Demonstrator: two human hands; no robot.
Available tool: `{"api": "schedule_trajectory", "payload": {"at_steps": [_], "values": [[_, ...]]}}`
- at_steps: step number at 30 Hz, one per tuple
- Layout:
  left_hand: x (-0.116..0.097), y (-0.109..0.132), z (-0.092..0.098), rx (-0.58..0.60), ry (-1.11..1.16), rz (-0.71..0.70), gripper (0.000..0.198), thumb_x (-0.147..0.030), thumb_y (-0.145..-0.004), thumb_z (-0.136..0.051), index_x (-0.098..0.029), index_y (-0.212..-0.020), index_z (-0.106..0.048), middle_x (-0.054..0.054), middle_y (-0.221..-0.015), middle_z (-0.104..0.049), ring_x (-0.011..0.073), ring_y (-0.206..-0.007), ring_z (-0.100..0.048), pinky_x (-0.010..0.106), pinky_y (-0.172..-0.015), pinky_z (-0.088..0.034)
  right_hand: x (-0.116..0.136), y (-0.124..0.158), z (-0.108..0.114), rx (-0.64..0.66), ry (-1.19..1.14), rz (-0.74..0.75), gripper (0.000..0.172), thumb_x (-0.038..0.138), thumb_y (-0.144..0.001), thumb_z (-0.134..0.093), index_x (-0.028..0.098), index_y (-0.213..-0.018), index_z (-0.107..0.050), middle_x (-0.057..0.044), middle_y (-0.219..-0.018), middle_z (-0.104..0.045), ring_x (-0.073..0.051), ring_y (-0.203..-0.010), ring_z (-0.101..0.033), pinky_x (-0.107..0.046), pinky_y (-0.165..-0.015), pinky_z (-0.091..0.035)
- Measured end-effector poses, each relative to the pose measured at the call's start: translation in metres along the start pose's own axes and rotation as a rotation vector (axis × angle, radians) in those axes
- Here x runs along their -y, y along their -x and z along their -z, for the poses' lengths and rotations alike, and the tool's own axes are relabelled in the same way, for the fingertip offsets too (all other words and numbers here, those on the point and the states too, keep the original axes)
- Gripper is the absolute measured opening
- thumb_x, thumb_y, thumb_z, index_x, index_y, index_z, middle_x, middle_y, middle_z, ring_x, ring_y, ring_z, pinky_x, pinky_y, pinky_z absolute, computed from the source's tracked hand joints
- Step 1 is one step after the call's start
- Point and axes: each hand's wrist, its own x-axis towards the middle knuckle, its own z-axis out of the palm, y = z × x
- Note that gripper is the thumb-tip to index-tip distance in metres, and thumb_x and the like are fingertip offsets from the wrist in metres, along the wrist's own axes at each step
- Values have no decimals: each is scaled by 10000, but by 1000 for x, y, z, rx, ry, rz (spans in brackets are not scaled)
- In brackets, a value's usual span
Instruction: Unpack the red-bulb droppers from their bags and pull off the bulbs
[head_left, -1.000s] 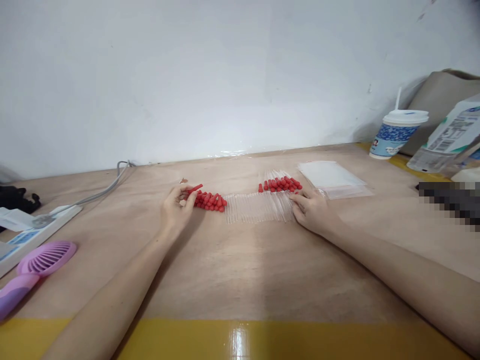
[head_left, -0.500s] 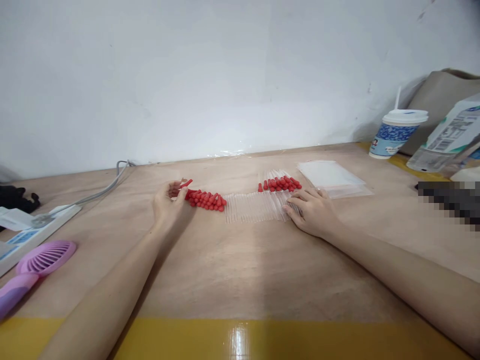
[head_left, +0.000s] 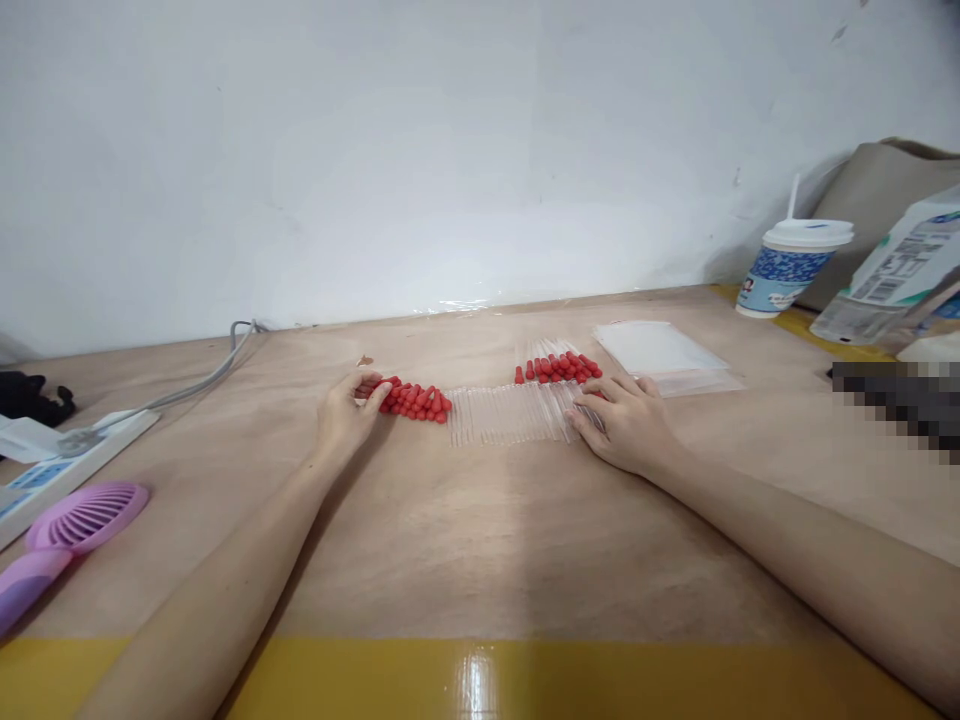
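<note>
At the left end of a heap of small red rubber bulbs, my left hand is closed, thumb and fingertips pinching a bulb at the heap's edge. Beside the heap, thin clear tubes lie side by side in a row on the table. My right hand rests over the right end of this row, fingers bent and apart, touching the tubes. A bit of red shows by its fingers; what it belongs to is partly hidden. Just behind the row is a second group of red bulbs, with thin clear tubes reaching back from them.
Clear plastic bags lie stacked behind my right hand. A paper cup with a straw and a clear plastic package stand at the back right. At the left are a pink hand fan and a power strip with a grey cable.
My left hand has moved slightly right, against the heap. The red bulb that stuck up from its fingers no longer shows there. The right hand has stayed in place.
</note>
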Motion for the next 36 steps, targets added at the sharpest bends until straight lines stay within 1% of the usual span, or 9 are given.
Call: {"api": "schedule_trajectory", "payload": {"at_steps": [7, 10, 14, 18, 21, 25, 28, 31, 36], "values": [[-1, -2, 7, -75, 61, 25, 250, -357, -722, -573, -166, -873, -628, 32, -787, -640, 147, -683, -576, 257, -641, -472, -1, 0, -1, -20, 15, 10, 247, 328, -832, -486, 177, -771, -672, -54, -866, -652, -173, -789, -540, -333, -740, -279], [-6, -2, 12, -158, 38, 33, 238, -349, -755, -540, -163, -876, -628, 33, -785, -630, 145, -676, -566, 262, -633, -466, -1, 0, 0, -25, 9, 9, 245, 325, -831, -486, 179, -771, -673, -54, -860, -656, -171, -774, -539, -330, -735, -278], [-25, 4, 11, -244, -50, -114, 205, -338, -778, -521, -185, -864, -625, 33, -850, -603, 163, -769, -555, 283, -696, -456, 0, -1, -1, -45, -17, 14, 224, 310, -823, -497, 181, -765, -671, -52, -858, -655, -172, -778, -539, -330, -720, -273], [-61, 13, -7, -43, -105, -372, 127, -287, -765, -542, -194, -752, -629, 35, -819, -581, 192, -839, -548, 331, -780, -435, 2, -1, 0, -33, -53, 46, 208, 293, -821, -507, 187, -743, -669, -46, -856, -655, -174, -798, -541, -333, -719, -274], [-90, 13, -33, 243, -182, -471, 108, -283, -737, -574, -199, -717, -640, 51, -833, -587, 226, -854, -541, 380, -787, -428, 1, -1, 0, -40, -98, 46, 211, 295, -824, -508, 190, -735, -667, -41, -839, -658, -167, -792, -547, -332, -728, -280], [-121, -1, -72, 474, -242, -263, 199, -391, -708, -601, -208, -746, -671, 89, -911, -596, 274, -965, -522, 415, -851, -396, -3, -1, 0, -81, -141, -36, 223, 311, -825, -512, 190, -722, -668, -42, -819, -661, -171, -791, -544, -334, -727, -287], [-133, -14, -94, 558, -266, -120, 310, -499, -675, -597, -209, -749, -680, 98, -933, -620, 291, -997, -526, 415, -869, -383, -9, -2, -1, -126, -161, -133, 233, 311, -827, -510, 194, -702, -668, -37, -801, -660, -176, -783, -532, -342, -727, -294], [-139, -23, -106, 615, -267, -43, 351, -542, -636, -610, -203, -692, -678, 90, -837, -657, 287, -942, -565, 406, -848, -397, -13, -2, -3, -156, -184, -222, 267, 311, -843, -487, 193, -680, -662, -32, -790, -656, -177, -779, -526, -344, -724, -301], [-142, -27, -114, 641, -258, 48, 258, -447, -621, -645, -189, -622, -660, 81, -732, -670, 265, -849, -602, 368, -792, -417, -15, -2, -4, -174, -178, -254, 285, 312, -851, -474, 191, -670, -658, -34, -776, -648, -177, -779, -522, -348, -724, -299]]}}
